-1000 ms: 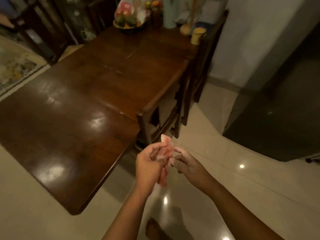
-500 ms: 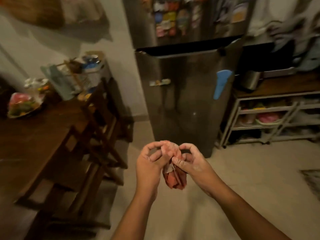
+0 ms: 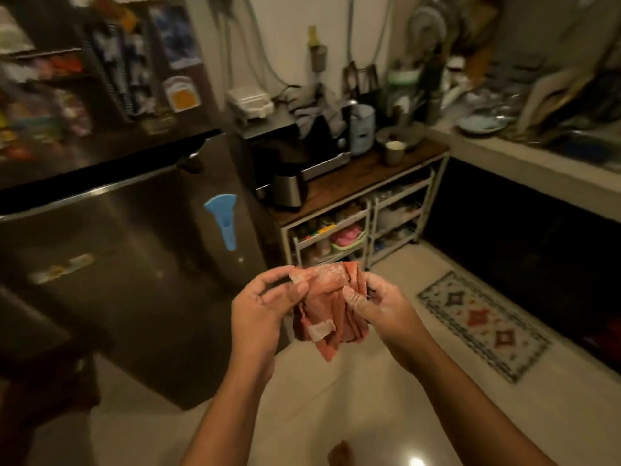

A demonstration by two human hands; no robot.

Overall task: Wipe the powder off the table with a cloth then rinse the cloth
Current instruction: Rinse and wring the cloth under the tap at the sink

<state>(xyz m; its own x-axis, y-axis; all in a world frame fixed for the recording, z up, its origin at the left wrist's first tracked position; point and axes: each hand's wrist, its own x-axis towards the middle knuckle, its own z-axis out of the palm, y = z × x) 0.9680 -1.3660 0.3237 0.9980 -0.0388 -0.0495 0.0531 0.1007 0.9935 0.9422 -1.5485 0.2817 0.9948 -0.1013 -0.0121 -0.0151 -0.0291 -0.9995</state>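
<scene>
A reddish-orange cloth point(image 3: 327, 307), dusted with white powder along its top fold and bearing a pale label, hangs bunched in front of me at chest height. My left hand point(image 3: 262, 307) pinches its upper left corner. My right hand point(image 3: 373, 306) grips its right side, thumb pressed on the fabric, with powder on the fingers. The table is out of view.
A dark steel fridge point(image 3: 127, 250) stands close on the left. Behind the cloth is a wooden-topped shelf rack point(image 3: 356, 183) with appliances and a cup. A grey counter point(image 3: 524, 163) with dishes runs along the right. A patterned mat point(image 3: 484, 321) lies on the pale floor.
My view has swung right from the wooden table past the fridge to the kitchen counter. Both hands kept the cloth, which now hangs more spread out between them.
</scene>
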